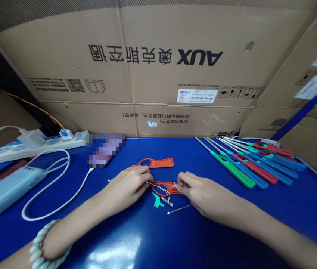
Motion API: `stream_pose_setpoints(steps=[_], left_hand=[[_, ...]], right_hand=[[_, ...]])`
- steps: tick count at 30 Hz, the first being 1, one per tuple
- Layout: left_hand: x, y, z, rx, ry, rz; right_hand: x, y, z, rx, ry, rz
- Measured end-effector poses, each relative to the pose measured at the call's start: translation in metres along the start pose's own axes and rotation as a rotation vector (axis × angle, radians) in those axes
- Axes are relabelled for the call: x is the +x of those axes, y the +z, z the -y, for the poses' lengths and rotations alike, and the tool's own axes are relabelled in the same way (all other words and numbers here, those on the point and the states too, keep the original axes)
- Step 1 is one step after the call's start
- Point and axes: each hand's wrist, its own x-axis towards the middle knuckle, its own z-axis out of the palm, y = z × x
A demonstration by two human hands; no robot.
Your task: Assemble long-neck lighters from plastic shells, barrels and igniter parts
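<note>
An orange lighter handle half (162, 184) lies between my hands, with thin white wires (167, 194) looping over it. My left hand (136, 182) pinches the left part of this shell, its fingertips by the wires. My right hand (199, 188) is closed on the shell's right end, near a small white piece (174, 185). Just below lie a green trigger (157, 200), a small clear and metal part (167, 202) and a thin metal rod (179, 209), whose far end the right hand hides. Behind them rests a second orange handle half (161, 163).
Several long-necked lighters in green, red and blue (241, 172) lie fanned at the right. A pale power bank (12, 190), a white cable (63, 211), a power strip (9, 150) and a phone (106, 151) occupy the left. A cardboard sheet (152, 82) stands behind the blue table (158, 243).
</note>
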Motion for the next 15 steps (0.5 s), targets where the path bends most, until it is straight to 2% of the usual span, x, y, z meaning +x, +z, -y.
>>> stream_pose_setpoints(steps=[6,9,15], left_hand=[[-0.001,-0.002,-0.004,0.054,0.015,-0.005],[-0.003,-0.004,-0.008,0.04,0.091,-0.002],[-0.003,-0.002,-0.015,0.039,0.242,0.084]], right_hand=[[0.003,0.0,0.002,-0.09,0.007,0.033],[0.005,0.0,0.002,-0.137,-0.001,0.016],[0.007,0.0,0.006,-0.207,0.016,-0.01]])
